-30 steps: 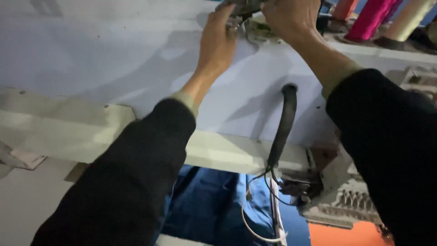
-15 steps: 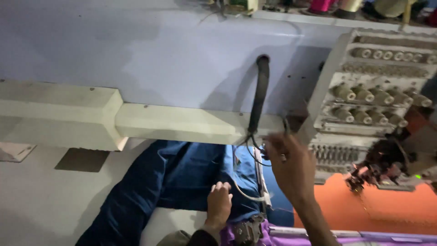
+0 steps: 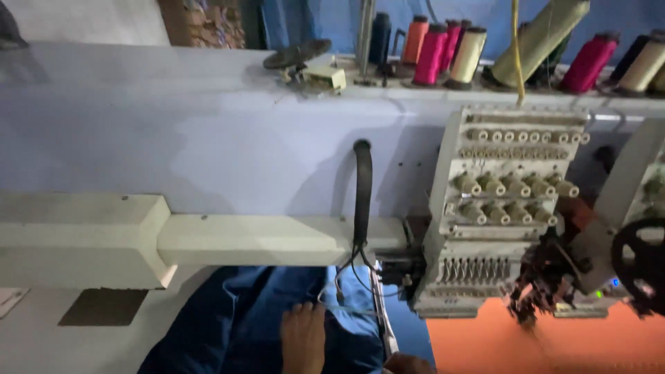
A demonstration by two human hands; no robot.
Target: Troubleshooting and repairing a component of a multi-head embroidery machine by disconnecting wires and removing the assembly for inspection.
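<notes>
Workshop w/ embroidery machine [image 3: 499, 208], thread cones [image 3: 443, 52] up top, left hand [image 3: 303, 339] fingers flat, released on blue fabric [image 3: 235, 325], right hand [image 3: 409, 363] unclear

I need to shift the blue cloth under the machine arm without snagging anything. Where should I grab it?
Probably grip the blue cloth on its loose left folds, coming from the near side beside the left hand; thin cables hang over its right part.

thread cones [image 3: 431, 54] stand atop the embroidery machine head [image 3: 499, 215].
</notes>
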